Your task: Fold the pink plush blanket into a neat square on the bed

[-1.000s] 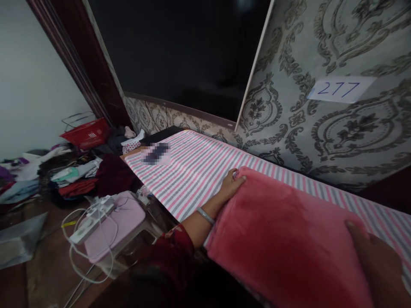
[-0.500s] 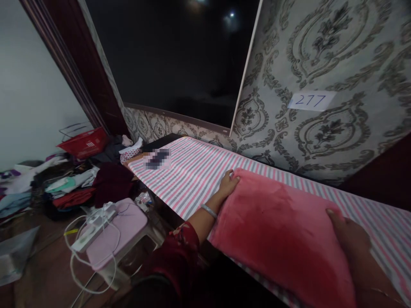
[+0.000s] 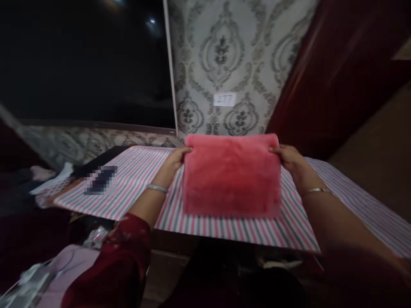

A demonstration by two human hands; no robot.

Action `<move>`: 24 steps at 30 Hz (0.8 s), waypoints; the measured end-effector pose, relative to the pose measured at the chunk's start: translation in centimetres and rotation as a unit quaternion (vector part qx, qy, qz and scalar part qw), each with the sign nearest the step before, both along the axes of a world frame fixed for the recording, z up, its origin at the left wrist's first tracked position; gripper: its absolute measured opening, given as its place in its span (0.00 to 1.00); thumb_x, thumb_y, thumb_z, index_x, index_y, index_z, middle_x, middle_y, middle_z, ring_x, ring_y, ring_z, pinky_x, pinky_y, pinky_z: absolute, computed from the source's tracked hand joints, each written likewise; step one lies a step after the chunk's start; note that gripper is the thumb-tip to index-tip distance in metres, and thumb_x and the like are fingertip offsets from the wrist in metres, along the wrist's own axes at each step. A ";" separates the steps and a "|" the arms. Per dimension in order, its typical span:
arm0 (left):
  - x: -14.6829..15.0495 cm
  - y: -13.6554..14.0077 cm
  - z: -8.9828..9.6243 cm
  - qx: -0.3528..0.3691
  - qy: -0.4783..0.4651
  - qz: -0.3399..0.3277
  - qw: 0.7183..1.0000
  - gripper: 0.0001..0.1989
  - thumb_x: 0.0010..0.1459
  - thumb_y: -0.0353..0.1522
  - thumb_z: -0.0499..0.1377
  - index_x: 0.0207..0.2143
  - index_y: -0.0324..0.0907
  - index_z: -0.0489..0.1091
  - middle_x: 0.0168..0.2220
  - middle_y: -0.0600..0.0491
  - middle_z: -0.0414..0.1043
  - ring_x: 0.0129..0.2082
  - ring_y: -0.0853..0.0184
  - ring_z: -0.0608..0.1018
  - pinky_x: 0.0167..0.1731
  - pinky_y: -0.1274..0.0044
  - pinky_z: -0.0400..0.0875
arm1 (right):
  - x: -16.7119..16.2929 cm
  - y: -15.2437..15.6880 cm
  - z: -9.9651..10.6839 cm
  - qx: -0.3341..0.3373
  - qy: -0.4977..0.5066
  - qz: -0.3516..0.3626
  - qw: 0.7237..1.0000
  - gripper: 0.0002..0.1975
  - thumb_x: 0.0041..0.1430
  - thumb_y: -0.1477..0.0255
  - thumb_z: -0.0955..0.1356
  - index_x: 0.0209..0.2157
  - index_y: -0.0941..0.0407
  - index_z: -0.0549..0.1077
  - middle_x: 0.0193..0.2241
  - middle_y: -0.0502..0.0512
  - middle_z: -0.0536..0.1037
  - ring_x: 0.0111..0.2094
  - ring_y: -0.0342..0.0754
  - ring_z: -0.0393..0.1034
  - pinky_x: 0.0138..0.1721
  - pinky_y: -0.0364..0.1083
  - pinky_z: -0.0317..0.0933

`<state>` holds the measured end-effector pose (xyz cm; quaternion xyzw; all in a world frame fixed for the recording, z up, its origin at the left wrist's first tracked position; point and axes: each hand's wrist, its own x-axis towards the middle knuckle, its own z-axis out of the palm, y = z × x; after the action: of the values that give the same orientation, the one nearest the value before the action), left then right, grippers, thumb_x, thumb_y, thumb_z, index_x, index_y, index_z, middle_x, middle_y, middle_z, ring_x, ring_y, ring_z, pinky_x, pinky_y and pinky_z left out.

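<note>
A folded red-pink plush cloth (image 3: pixel 231 177), perhaps a towel or small blanket, is held up over the striped table cover (image 3: pixel 144 164). My left hand (image 3: pixel 176 159) pinches its upper left side, the thumb showing on the front. On the opposite side my right hand (image 3: pixel 290 157) grips the upper right edge, fingers partly hidden behind the fabric. The cloth's top edge is rolled or folded over between the hands. Its lower edge hangs close to the cover; whether it touches I cannot tell.
A large dark screen (image 3: pixel 86 64) stands behind the table at left. A number card (image 3: pixel 224 99) is fixed to the patterned wall. A blurred-out dark item (image 3: pixel 101 179) lies on the cover's left. Below it stands a pink stool (image 3: pixel 72 265) with a power strip (image 3: pixel 35 278).
The view has swung right. The cloth, which lay slanted across the cover, is now lifted and squared in front of me. Both hands keep hold, now at its upper sides.
</note>
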<state>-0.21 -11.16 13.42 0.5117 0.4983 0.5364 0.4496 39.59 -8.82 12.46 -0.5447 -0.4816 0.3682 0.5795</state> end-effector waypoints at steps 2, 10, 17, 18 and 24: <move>0.2 0.0 3.4 0.058 -0.001 -0.009 0.998 0.15 0.55 0.26 0.58 0.45 0.37 0.74 0.44 0.54 0.81 0.53 0.61 0.78 0.53 0.69 0.71 | 1.3 0.0 2.6 0.113 0.000 -0.015 0.994 0.13 0.44 0.70 0.75 0.34 0.55 0.76 0.28 0.51 0.80 0.30 0.46 0.73 0.36 0.48 0.73; -1.2 -6.0 -1.5 0.261 0.246 0.021 0.933 0.22 0.51 0.32 0.63 0.50 0.39 0.68 0.59 0.48 0.70 0.61 0.57 0.70 0.61 0.65 0.66 | 2.4 -9.2 -5.1 0.244 -0.207 -0.110 0.941 0.13 0.48 0.66 0.70 0.38 0.53 0.73 0.39 0.54 0.79 0.42 0.51 0.73 0.48 0.51 0.68; -3.0 -10.6 -8.9 0.237 0.347 -0.068 0.905 0.11 0.55 0.31 0.58 0.39 0.45 0.78 0.51 0.44 0.76 0.51 0.53 0.78 0.47 0.65 0.75 | 3.2 -16.4 -17.7 0.068 -0.202 -0.078 0.974 0.14 0.47 0.68 0.64 0.35 0.53 0.78 0.33 0.56 0.81 0.36 0.53 0.75 0.43 0.53 0.69; -2.0 -11.4 -7.4 0.281 0.335 -0.047 0.898 0.11 0.57 0.32 0.58 0.41 0.44 0.77 0.48 0.44 0.77 0.46 0.56 0.80 0.43 0.66 0.76 | 3.2 -16.5 -17.9 0.064 -0.185 -0.108 0.975 0.16 0.48 0.68 0.63 0.37 0.54 0.78 0.34 0.56 0.81 0.35 0.53 0.75 0.42 0.53 0.70; 6.6 -22.1 1.8 0.375 0.161 -0.384 0.828 0.25 0.67 0.52 0.51 0.31 0.46 0.77 0.26 0.50 0.74 0.28 0.65 0.77 0.30 0.73 0.73 | 1.7 -16.1 -18.0 0.094 -0.155 -0.170 0.969 0.19 0.55 0.64 0.64 0.45 0.55 0.75 0.42 0.61 0.82 0.43 0.55 0.76 0.47 0.55 0.69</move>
<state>6.42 -33.25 15.26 0.8701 0.0881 0.3760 0.3061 41.26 -24.97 -5.56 -0.6119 -0.4985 0.1282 0.6006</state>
